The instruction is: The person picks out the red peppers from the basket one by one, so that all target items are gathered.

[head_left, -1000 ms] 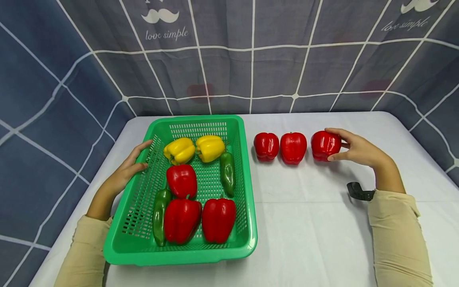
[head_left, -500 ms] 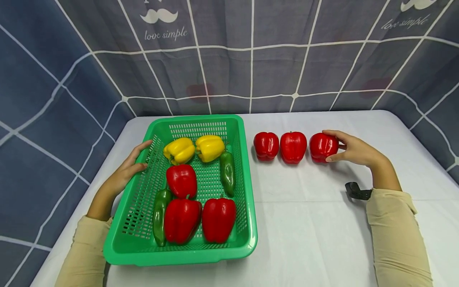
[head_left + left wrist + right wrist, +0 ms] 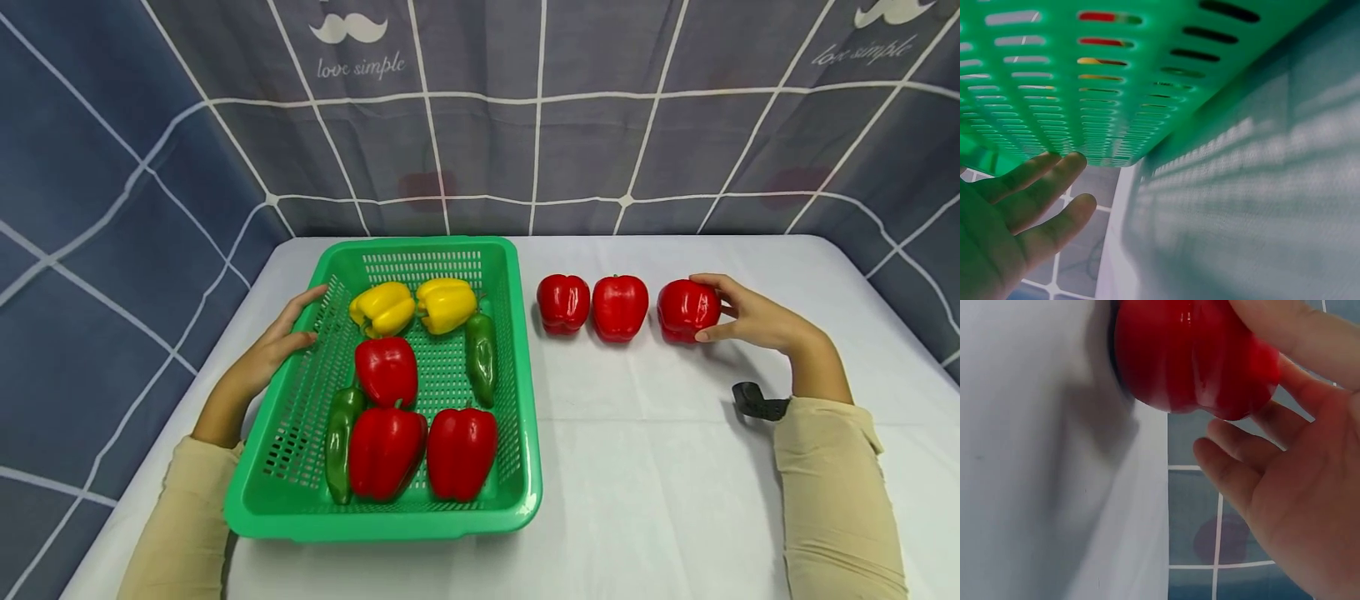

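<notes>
My left hand (image 3: 266, 354) holds the left rim of a green plastic basket (image 3: 530, 417), thumb and forefinger over the edge. In the left wrist view, the other fingers (image 3: 1060, 172) extend outside the slotted wall. My right hand (image 3: 765, 317) pinches a red bell pepper (image 3: 686, 310) on its right side, thumb in front and forefinger over the top. In the right wrist view, the lower fingers (image 3: 1229, 469) hang below this pepper (image 3: 1191, 356). To its left, two more red bell peppers (image 3: 619, 308) stand side by side on the table.
Inside the basket lie two yellow bell peppers (image 3: 382, 310), three red bell peppers (image 3: 461, 454) and two long green peppers (image 3: 481, 358). White cloth covers the table (image 3: 645, 492). A grey gridded curtain (image 3: 585, 150) rises behind and at both sides.
The head view has shifted slightly. My right hand and its pepper have moved very little beside the other two red peppers. The left hand keeps its place on the basket rim.
</notes>
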`<state>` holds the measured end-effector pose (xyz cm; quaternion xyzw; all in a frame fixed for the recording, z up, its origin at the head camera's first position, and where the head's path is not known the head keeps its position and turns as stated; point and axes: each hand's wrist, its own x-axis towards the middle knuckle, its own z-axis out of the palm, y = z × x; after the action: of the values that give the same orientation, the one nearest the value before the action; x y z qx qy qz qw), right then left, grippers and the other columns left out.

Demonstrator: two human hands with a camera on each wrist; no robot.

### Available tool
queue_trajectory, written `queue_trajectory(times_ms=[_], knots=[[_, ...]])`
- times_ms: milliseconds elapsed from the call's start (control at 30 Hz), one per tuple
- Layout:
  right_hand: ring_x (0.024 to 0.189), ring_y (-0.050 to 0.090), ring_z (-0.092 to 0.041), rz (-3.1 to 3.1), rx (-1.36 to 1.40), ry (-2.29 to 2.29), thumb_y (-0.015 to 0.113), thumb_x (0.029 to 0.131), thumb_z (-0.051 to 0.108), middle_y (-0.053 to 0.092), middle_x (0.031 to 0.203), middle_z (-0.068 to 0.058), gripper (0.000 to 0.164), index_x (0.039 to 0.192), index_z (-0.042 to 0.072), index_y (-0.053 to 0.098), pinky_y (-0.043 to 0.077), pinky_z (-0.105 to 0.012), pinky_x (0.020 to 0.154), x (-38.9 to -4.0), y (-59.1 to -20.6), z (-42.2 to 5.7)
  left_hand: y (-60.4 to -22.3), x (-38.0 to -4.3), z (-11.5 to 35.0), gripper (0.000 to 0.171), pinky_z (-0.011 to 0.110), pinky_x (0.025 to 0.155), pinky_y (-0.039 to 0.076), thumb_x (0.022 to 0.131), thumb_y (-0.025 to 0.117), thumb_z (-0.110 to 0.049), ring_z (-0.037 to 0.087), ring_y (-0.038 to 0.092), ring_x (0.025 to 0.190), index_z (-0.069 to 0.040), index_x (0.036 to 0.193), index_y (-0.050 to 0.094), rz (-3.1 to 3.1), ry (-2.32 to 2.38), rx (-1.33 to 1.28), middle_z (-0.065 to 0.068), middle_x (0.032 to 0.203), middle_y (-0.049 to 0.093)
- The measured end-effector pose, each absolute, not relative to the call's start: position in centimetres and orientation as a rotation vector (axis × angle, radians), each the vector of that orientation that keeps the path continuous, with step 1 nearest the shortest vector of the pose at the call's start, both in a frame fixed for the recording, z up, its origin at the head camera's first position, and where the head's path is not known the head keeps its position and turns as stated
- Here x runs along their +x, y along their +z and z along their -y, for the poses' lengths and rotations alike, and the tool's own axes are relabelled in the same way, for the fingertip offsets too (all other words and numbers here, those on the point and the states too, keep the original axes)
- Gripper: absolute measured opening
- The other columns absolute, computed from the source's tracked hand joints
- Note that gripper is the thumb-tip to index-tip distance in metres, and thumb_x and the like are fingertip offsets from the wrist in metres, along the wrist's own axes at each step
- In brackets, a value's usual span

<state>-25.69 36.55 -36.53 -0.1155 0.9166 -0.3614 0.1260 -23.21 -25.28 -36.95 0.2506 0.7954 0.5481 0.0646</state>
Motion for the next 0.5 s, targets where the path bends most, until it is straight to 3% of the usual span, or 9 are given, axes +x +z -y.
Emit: queue_trajectory(times_ms=[200, 500], knots=[[0.129, 0.015, -0.045, -2.635, -0.323, -1.089, 0.070, 0.075, 0.009, 0.020, 0.142, -0.023, 0.090, 0.144, 0.009, 0.014, 0.025, -0.066, 0.096, -25.62, -36.90, -37.14, -36.89, -23.44, 25.29, 0.058, 0.014, 0.077, 0.046, 0.092, 0.031, -0.001, 0.003, 0.052, 0.099, -0.012, 0.147, 0.012, -2.383, 1.661, 0.754, 0.008, 0.137, 0.028], [0.131, 0.009, -0.049, -2.641, -0.289, -1.057, 0.070, 0.076, 0.012, 0.015, 0.144, -0.024, 0.090, 0.145, 0.010, 0.013, 0.018, -0.068, 0.097, -25.64, -36.55, -37.17, -36.95, -23.50, 25.20, 0.059, 0.013, 0.078, 0.045, 0.092, 0.031, -0.001, 0.002, 0.051, 0.100, -0.013, 0.147, 0.013, -2.387, 1.663, 0.755, 0.012, 0.141, 0.023]])
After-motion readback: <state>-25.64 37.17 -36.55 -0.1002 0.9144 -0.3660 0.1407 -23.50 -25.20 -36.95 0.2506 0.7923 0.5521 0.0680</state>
